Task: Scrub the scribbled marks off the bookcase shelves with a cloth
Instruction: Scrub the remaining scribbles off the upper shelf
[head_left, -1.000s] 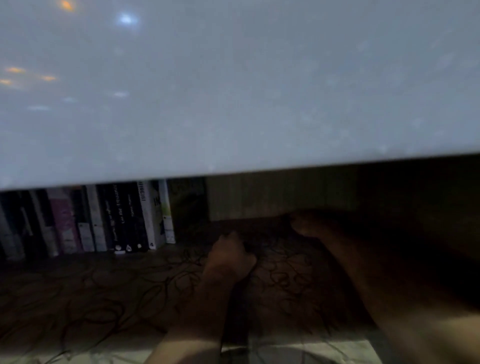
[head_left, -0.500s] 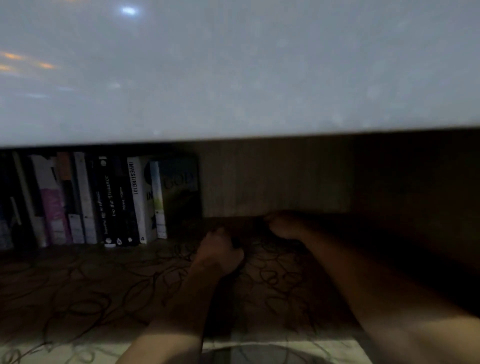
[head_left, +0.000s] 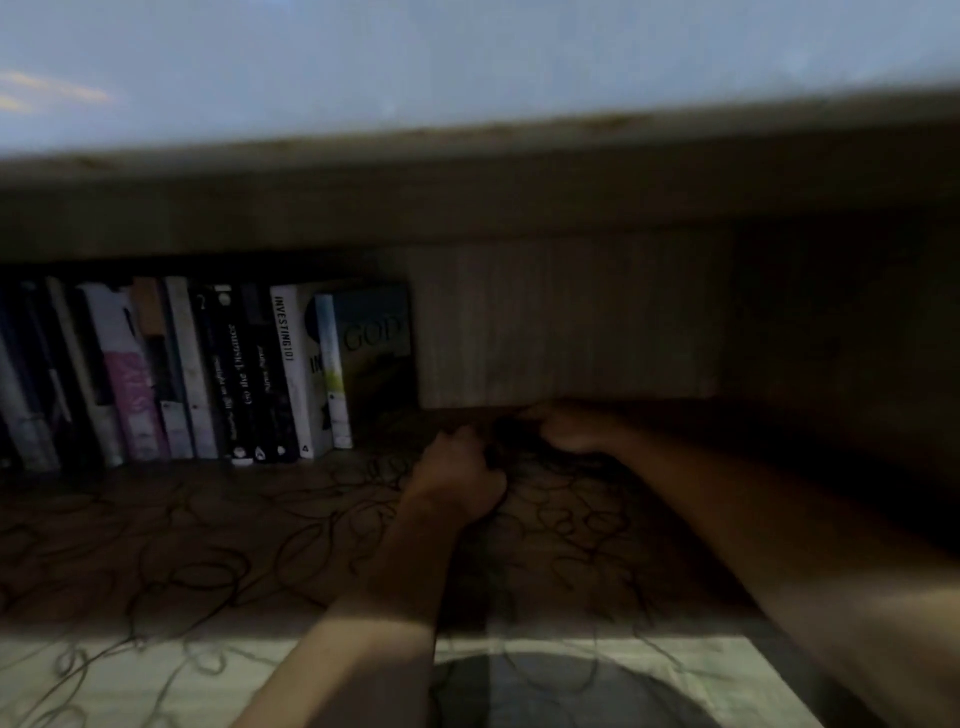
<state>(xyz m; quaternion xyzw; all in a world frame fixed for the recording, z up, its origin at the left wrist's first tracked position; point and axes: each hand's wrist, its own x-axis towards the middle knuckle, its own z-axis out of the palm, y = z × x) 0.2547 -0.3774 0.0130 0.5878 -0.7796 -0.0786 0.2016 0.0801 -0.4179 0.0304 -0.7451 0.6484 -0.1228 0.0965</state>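
Both hands have crept deeper along the shelf (head_left: 156, 525); left hand (head_left: 457, 478) and right hand (head_left: 569, 426) bunch a dark cloth (head_left: 511, 436), grip clenched; scribbles (head_left: 218, 571) remain.

Dim inside the bookcase; the shelf (head_left: 218, 525) recess lies in deep shadow, darkest at far right. Light falls only on the shelf's front edge and the near forearms. Pale upper panel (head_left: 467, 57) bright, with streaky orange glare at left. Whole frame soft, motion-blurred; book spines (head_left: 291, 364) barely legible. Edges bowed by the wide lens.
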